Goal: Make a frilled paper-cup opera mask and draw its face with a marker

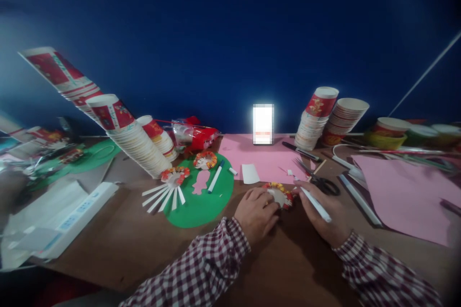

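My left hand (257,213) lies on the table with its fingers curled onto the edge of a cut paper cup (279,195), which has a pale round base and a curled red and yellow rim. My right hand (326,216) is closed round a white marker pen (316,205), beside the same cup piece. On a green paper shape (198,216) to the left lie a pink paper cut-out (200,182), a capped blue and white marker (216,176) and another curled cup piece (205,160). A third cup piece (175,178) has white strips fanning out.
Leaning stacks of paper cups (133,146) stand at left, with more cup stacks (312,122) at back right. Scissors (324,184), a utility knife (300,151) and pink paper (410,201) lie at right. A lit phone (263,123) stands behind. A white box (77,220) lies left.
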`<state>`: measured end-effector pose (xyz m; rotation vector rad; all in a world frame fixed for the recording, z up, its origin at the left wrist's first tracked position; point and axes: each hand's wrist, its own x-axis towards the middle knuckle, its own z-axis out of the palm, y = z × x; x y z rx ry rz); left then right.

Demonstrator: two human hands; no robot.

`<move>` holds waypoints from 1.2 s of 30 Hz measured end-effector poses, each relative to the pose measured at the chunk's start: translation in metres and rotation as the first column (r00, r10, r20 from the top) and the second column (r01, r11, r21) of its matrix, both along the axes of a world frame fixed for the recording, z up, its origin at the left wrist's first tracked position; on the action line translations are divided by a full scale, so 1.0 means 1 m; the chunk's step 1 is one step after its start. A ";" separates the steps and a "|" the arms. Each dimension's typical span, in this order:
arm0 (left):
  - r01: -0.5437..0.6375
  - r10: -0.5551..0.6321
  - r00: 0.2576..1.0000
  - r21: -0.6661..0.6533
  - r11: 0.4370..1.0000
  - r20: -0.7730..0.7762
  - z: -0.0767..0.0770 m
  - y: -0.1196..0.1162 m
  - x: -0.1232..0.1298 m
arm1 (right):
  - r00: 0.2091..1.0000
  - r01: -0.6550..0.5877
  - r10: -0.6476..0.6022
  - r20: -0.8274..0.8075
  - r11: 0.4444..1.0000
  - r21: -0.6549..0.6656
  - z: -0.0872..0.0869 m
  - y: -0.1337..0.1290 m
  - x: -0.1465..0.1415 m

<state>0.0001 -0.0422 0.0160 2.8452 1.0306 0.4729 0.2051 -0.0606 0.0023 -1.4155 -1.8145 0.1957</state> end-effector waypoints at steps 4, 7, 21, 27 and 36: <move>0.002 -0.002 1.000 -0.012 1.000 0.009 0.001 -0.002 0.000 | 0.994 -0.040 0.034 0.100 0.998 0.052 -0.002 -0.001 0.004; 0.002 -0.002 1.000 -0.013 1.000 0.016 0.000 -0.002 -0.001 | 0.986 -0.042 0.033 0.166 0.998 0.050 -0.002 0.001 0.008; 0.019 -0.018 0.999 -0.028 0.999 0.051 0.002 -0.007 0.001 | 0.988 0.068 -0.061 -0.140 0.997 0.045 0.001 0.001 0.010; 0.027 -0.025 0.998 -0.035 0.999 0.057 -0.002 -0.007 0.003 | 0.939 0.219 -0.217 -0.268 0.975 -0.020 0.008 -0.001 0.010; 0.003 -0.001 0.997 -0.021 1.000 0.073 -0.004 -0.009 0.002 | 0.896 0.339 -0.311 -0.318 0.940 0.037 0.021 0.000 0.016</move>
